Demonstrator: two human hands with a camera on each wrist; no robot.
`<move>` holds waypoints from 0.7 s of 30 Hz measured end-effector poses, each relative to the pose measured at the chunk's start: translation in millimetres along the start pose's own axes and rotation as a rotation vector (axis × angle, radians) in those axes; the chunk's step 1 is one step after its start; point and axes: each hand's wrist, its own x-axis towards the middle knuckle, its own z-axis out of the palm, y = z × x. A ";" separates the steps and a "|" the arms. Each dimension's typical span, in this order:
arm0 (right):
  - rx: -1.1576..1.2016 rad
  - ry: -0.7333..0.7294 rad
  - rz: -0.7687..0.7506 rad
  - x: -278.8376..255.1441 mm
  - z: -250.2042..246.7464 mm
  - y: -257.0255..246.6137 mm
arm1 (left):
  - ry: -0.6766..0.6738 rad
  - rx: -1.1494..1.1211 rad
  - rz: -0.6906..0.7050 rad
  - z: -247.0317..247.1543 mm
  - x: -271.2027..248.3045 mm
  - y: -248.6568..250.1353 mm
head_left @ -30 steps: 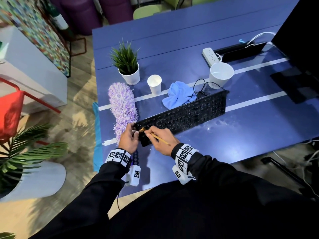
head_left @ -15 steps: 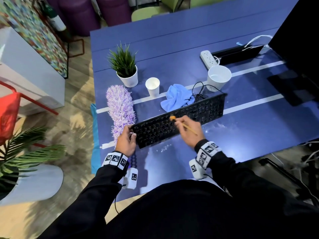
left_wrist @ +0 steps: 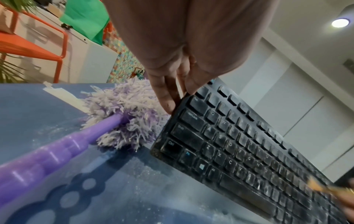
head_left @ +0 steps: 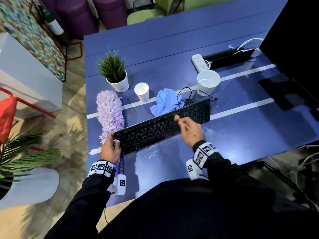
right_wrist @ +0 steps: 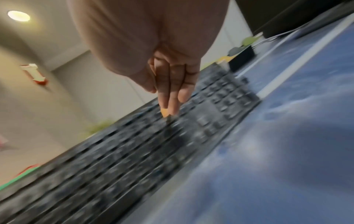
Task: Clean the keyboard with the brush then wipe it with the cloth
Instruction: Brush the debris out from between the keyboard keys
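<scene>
Though beyond keyboard [head_left: 162,128], pot [head_left: 119,85] with plant [head_left: 111,65]

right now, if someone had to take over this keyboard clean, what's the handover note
Left hand grips the keyboard by its left end, far edge tilted up off the table.
Right hand holds the brush, bristles on the upper key rows right of centre.
Cloth lies bunched behind the keyboard, untouched.
Brushing under way; keys look dusty. Left: finish brushing, then wipe.

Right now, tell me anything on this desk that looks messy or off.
Pale dust is scattered on the table in front of the keyboard, and the keys look dusty in the left wrist view. The keyboard sits askew, its left end held by the left hand. The cloth lies crumpled behind it.
</scene>
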 end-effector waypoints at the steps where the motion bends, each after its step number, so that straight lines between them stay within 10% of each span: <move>1: -0.018 0.053 0.035 5.4 -17.7 8.4 | 0.009 -0.004 -0.006 2.3 0.3 -1.0; 8: 0.008 -0.154 -0.110 23.6 -46.1 30.8 | 0.081 0.040 -0.101 10.7 -3.5 9.3; 14: 0.330 0.139 0.118 43.1 -51.0 33.2 | 0.101 0.059 -0.101 9.9 -7.2 10.7; 18: 0.209 -0.117 -0.039 34.0 -48.5 18.8 | 0.101 0.059 -0.100 12.0 -8.4 9.0; 21: 0.166 -0.008 -0.032 43.6 -55.2 26.4 | 0.093 0.052 -0.132 12.3 -7.2 1.4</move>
